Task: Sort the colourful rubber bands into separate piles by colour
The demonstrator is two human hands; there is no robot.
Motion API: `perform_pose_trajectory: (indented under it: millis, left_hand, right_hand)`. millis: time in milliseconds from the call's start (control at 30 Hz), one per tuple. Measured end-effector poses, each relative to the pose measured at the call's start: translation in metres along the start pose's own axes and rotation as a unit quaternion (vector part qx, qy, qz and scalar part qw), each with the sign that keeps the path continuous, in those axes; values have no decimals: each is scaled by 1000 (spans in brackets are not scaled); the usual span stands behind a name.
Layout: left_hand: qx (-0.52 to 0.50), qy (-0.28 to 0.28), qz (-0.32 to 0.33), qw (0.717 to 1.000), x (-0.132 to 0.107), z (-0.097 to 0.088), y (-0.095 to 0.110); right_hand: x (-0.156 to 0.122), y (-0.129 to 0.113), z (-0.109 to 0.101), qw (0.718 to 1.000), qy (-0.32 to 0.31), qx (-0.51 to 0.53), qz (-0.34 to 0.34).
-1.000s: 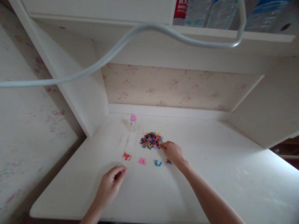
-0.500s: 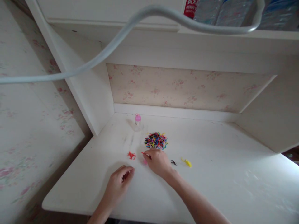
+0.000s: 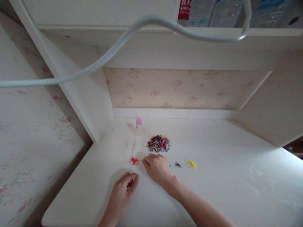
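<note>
My right hand [image 3: 157, 168] is over the desk with its thumb and fingers pressed together, just right of a small heap of red rubber bands [image 3: 134, 160]. Nothing shows at its fingertips, and the inside of the grip is hidden. My left hand [image 3: 123, 188] rests on the desk nearer to me, fingers curled against the thumb; what it holds, if anything, cannot be seen. Beyond the right hand lies a mixed pile of many-coloured small rubber bands [image 3: 158, 143]. To its right are a few black bands [image 3: 178, 165] and a yellow bunch [image 3: 191, 163]. A bit of blue [image 3: 169, 165] shows beside the wrist.
A small clear bottle with a pink cap [image 3: 139, 126] stands at the back left of the white desk [image 3: 227, 189]. A pale cable [image 3: 113, 47] crosses in front of the upper shelf [image 3: 213, 31], where plastic bottles [image 3: 201, 14] stand. Side panels and a flowered wall enclose the desk.
My right hand has shifted slightly left and down towards the red heap; the red band seen at its fingertips no longer shows there. My left hand stays curled. The camera view has shifted slightly.
</note>
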State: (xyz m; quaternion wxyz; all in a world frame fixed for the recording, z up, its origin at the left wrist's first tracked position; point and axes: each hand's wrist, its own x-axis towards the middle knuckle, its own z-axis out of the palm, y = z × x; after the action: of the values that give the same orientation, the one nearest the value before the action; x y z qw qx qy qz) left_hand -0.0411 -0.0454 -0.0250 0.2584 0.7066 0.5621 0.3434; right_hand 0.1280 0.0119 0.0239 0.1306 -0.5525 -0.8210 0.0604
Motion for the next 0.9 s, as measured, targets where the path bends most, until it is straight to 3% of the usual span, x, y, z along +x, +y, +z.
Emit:
perform_pose_trajectory:
  millis: [200, 433, 633, 900]
  left_hand:
    - [22, -5, 3, 1000, 0, 0, 5]
    - [102, -67, 8, 993, 28, -2, 26]
    - [234, -84, 27, 968, 77, 10, 50]
    - [303, -88, 6, 949, 119, 33, 44]
  right_hand:
    - [-66, 47, -6, 982, 94, 138, 94]
    - [-134, 100, 6, 918, 154, 262, 257]
    - [-143, 100, 7, 910, 148, 293, 252]
    - [-141, 100, 5, 914, 143, 306, 226]
